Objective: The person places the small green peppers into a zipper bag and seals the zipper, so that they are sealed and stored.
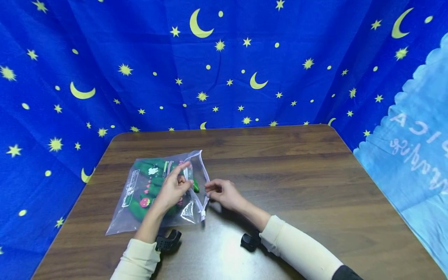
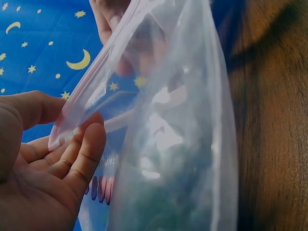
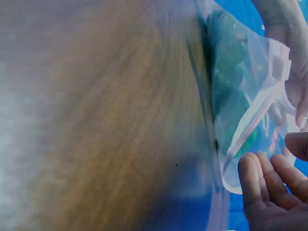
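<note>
A clear zip bag (image 1: 117, 221) lies on the table with its mouth toward the right, the two lips spread apart. Inside is a folded green fabric item (image 1: 138, 212) with pink and white motifs, including a strawberry. My left hand (image 1: 171, 192) reaches over the bag and pinches the upper lip between thumb and fingers, index finger extended. At the other lip, my right hand (image 1: 225, 194) holds the edge with thumb and fingertips. The white slider (image 3: 280, 68) sits at the near end of the zip strip. Clear plastic hangs between the hands in the left wrist view.
The brown wooden table (image 1: 297, 175) has rounded back corners. Blue curtain (image 1: 238, 58) with yellow moons and stars stands behind it, and a light blue lettered cloth (image 1: 420, 155) hangs at right. Black wrist mounts (image 1: 168, 240) show at both cuffs.
</note>
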A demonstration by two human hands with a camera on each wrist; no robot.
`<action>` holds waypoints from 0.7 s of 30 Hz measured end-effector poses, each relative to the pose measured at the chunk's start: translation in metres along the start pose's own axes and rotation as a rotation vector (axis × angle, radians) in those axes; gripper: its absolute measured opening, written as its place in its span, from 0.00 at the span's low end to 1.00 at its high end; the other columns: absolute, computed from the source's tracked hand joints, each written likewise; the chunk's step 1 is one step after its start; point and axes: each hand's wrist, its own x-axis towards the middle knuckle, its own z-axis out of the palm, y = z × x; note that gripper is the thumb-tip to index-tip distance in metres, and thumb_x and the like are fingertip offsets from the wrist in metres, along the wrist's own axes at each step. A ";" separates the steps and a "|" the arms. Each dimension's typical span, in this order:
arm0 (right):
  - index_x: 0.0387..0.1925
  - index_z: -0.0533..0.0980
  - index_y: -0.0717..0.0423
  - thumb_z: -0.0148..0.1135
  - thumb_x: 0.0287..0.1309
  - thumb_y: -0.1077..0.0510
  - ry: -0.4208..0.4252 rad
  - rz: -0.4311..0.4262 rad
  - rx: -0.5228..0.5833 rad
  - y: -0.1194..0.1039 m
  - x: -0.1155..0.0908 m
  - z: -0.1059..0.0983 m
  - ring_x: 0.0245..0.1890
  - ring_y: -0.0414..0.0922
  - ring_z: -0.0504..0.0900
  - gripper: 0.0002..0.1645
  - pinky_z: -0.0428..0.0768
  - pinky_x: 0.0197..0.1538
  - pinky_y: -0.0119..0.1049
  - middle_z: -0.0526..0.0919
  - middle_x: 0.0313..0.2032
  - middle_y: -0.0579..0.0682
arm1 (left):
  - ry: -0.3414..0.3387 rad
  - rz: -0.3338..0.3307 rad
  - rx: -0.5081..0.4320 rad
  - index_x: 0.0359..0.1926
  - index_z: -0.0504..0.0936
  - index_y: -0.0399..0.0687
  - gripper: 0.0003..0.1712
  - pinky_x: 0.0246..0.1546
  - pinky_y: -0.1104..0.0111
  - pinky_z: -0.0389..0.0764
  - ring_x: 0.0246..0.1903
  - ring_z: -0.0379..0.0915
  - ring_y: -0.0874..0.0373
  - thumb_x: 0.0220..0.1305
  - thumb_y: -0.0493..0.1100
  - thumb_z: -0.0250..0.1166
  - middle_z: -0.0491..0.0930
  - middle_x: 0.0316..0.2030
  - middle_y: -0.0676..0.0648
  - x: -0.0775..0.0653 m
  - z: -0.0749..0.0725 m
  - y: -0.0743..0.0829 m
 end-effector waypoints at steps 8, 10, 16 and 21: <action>0.31 0.81 0.61 0.59 0.56 0.60 -0.041 0.083 -0.054 -0.009 -0.022 -0.003 0.18 0.32 0.72 0.08 0.74 0.24 0.24 0.79 0.19 0.51 | 0.037 0.049 0.069 0.69 0.60 0.45 0.38 0.11 0.72 0.69 0.17 0.63 0.66 0.57 0.32 0.62 0.72 0.25 0.46 0.001 0.004 0.002; 0.29 0.80 0.60 0.59 0.57 0.58 -0.073 0.087 -0.082 -0.011 -0.026 -0.001 0.17 0.33 0.71 0.09 0.72 0.21 0.25 0.77 0.17 0.48 | 0.045 0.062 0.086 0.69 0.60 0.43 0.38 0.12 0.73 0.69 0.18 0.63 0.66 0.57 0.32 0.62 0.72 0.27 0.46 0.001 0.004 0.001; 0.23 0.80 0.60 0.60 0.59 0.53 -0.124 0.098 -0.152 -0.013 -0.033 0.006 0.14 0.33 0.71 0.16 0.71 0.18 0.26 0.78 0.16 0.49 | 0.056 0.084 0.119 0.68 0.61 0.41 0.38 0.13 0.74 0.69 0.19 0.64 0.67 0.56 0.32 0.62 0.71 0.28 0.46 0.003 0.007 0.000; 0.20 0.79 0.60 0.60 0.58 0.52 -0.157 0.135 -0.101 -0.012 -0.037 0.013 0.14 0.35 0.72 0.18 0.72 0.18 0.26 0.80 0.17 0.53 | 0.057 0.088 0.138 0.68 0.61 0.42 0.38 0.14 0.74 0.69 0.20 0.64 0.67 0.55 0.32 0.63 0.71 0.29 0.45 0.004 0.010 0.000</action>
